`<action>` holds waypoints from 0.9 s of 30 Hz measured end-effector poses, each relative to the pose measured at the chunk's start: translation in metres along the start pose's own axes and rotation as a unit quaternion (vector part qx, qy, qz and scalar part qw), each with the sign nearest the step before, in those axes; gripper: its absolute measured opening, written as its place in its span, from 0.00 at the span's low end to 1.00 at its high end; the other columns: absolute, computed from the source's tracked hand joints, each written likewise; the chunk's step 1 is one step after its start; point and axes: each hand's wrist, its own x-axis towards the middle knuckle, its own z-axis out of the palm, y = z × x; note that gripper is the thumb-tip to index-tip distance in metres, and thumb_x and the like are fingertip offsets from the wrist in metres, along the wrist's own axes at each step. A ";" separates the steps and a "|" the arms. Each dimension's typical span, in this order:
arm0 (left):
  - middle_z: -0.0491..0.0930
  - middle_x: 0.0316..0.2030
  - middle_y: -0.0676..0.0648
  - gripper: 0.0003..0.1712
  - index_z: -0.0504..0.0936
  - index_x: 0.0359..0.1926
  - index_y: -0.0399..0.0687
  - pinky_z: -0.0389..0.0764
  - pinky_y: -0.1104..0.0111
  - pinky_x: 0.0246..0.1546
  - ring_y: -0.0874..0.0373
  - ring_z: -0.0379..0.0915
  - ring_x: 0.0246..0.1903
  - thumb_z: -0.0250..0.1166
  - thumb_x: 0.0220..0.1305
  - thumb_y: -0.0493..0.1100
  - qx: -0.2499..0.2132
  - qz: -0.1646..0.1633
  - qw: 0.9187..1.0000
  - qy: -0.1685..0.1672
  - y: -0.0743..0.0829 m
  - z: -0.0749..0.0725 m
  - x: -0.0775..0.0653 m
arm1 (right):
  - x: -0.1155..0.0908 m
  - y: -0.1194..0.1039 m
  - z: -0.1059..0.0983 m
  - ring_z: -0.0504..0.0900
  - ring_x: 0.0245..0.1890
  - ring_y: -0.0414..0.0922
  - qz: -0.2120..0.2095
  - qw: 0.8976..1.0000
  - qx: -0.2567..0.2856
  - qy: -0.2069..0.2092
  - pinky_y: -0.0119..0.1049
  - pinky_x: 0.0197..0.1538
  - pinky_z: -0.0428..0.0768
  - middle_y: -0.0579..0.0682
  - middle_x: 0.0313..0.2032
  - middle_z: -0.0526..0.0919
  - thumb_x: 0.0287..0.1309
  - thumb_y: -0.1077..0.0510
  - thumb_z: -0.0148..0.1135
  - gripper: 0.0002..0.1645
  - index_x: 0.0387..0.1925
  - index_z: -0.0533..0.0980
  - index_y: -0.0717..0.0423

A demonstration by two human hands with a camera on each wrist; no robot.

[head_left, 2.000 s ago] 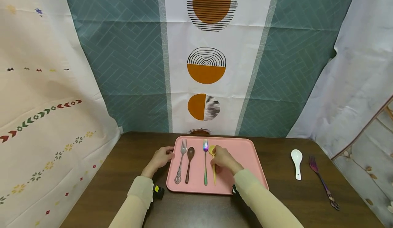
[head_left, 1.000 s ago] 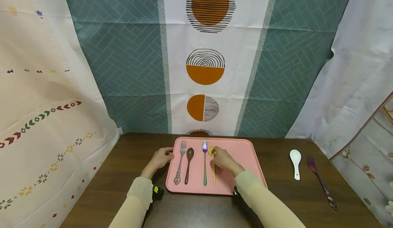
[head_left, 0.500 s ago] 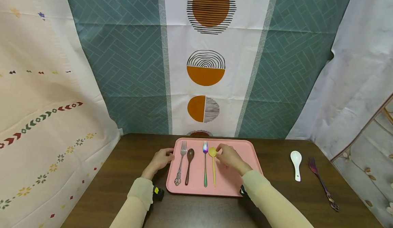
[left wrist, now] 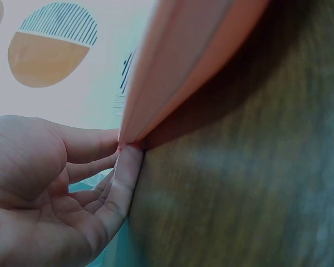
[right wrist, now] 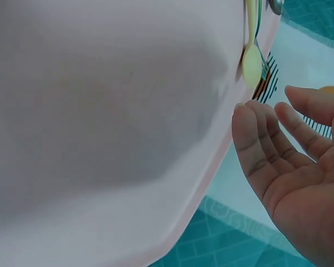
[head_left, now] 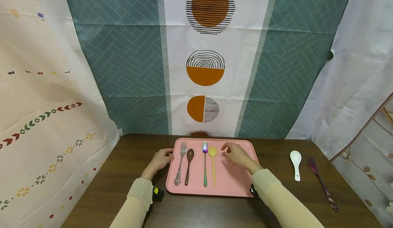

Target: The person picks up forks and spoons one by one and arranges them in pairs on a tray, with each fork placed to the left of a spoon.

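A pink tray lies on the table with cutlery set on it in a row. From left to right come a silver fork, a dark brown spoon, a rainbow-coloured fork and a yellow spoon. My left hand pinches the tray's left edge, thumb and forefinger meeting at the rim in the left wrist view. Over the tray's right half, my right hand is relaxed, its fingers apart and holding nothing. The yellow spoon lies just beyond its fingertips in the right wrist view.
To the right, a white spoon and a purple fork rest on the dark wooden table. Behind the table hangs a patterned curtain; pale cloths hang at both sides.
My right hand has let go of the yellow spoon and moved right, away from it. The spoon stays on the tray beside the rainbow-coloured fork. The left hand keeps its place.
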 end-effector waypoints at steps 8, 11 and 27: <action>0.80 0.40 0.43 0.25 0.76 0.66 0.29 0.87 0.57 0.46 0.53 0.80 0.40 0.59 0.70 0.32 -0.003 0.001 1.000 -0.001 -0.001 0.000 -0.001 | -0.003 0.010 -0.008 0.77 0.17 0.47 -0.001 1.000 0.001 0.004 0.36 0.22 0.77 0.54 0.30 0.79 0.69 0.64 0.63 0.13 0.53 0.79 0.64; 0.80 0.39 0.43 0.25 0.76 0.66 0.29 0.87 0.58 0.46 0.53 0.80 0.40 0.59 0.70 0.32 -0.004 0.002 1.000 -0.001 -0.001 0.000 -0.001 | -0.006 0.013 -0.012 0.78 0.19 0.50 -0.003 1.000 0.009 0.006 0.37 0.23 0.77 0.55 0.30 0.79 0.69 0.64 0.63 0.13 0.53 0.79 0.65; 0.81 0.40 0.42 0.24 0.76 0.66 0.28 0.87 0.56 0.46 0.52 0.82 0.40 0.59 0.71 0.33 -0.003 -0.001 1.000 -0.001 0.000 -0.001 0.000 | -0.011 0.030 -0.038 0.81 0.26 0.56 -0.002 1.000 0.012 0.018 0.43 0.26 0.82 0.58 0.34 0.79 0.71 0.65 0.60 0.15 0.55 0.77 0.68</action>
